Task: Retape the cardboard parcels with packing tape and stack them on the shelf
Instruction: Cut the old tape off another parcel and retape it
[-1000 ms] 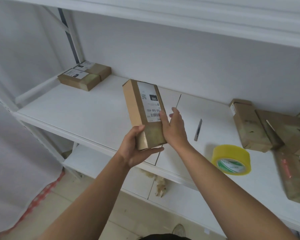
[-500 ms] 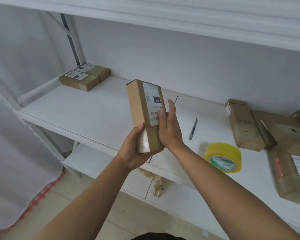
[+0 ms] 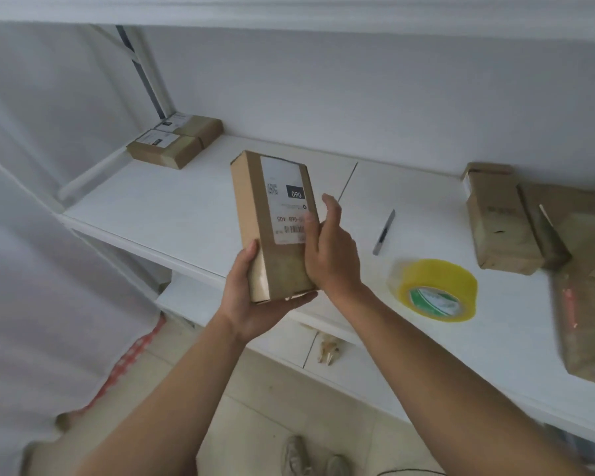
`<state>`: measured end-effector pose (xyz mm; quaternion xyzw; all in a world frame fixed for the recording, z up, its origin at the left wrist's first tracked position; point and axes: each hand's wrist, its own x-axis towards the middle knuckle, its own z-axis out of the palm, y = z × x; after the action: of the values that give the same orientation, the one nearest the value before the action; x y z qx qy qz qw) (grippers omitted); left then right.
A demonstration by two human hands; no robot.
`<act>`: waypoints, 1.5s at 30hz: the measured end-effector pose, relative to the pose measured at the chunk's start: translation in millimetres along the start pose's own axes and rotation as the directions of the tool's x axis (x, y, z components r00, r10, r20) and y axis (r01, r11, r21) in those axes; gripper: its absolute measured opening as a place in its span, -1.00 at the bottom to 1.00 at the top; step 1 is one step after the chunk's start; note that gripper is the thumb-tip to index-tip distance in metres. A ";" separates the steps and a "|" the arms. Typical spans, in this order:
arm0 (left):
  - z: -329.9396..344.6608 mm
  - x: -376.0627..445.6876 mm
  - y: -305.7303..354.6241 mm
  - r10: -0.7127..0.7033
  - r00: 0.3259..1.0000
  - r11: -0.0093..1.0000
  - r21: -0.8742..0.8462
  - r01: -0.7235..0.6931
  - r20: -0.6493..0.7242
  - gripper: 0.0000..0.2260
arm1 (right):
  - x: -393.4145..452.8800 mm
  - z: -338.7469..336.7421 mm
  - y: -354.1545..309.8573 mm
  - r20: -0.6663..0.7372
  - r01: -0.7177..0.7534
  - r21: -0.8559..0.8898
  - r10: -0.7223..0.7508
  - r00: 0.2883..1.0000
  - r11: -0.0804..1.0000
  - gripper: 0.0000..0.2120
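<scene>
A brown cardboard parcel point(image 3: 272, 235) with a white label stands nearly upright above the shelf's front edge. My left hand point(image 3: 251, 297) grips its lower end from below, thumb up the left side. My right hand point(image 3: 330, 249) presses flat against the parcel's right side with straight fingers. Clear tape covers the parcel's lower end. A yellow roll of packing tape point(image 3: 433, 290) lies on the white shelf point(image 3: 172, 207) to the right of my hands.
Two taped parcels point(image 3: 176, 142) sit side by side at the shelf's far left corner. Several worn parcels point(image 3: 516, 221) lie at the right. A grey box cutter point(image 3: 384, 231) rests on the shelf behind the tape roll. A lower shelf and tiled floor show below.
The parcel has tilted a little more upright and stayed in my left hand. My right hand has slid along its right side, fingers still flat.
</scene>
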<state>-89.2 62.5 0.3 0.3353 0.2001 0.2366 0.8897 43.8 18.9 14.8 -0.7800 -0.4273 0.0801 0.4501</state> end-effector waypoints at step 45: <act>-234.5 9.0 232.8 0.400 0.792 0.767 0.642 -0.015 -0.460 -0.64 | 54.3 273.1 -173.7 0.208 -0.362 0.428 0.299 0.931 0.829 -0.58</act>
<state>-269.4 339.6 -3.6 0.5364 0.4822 0.3509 0.5972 -164.8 272.0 3.8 -0.7064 -0.2834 0.3069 0.5713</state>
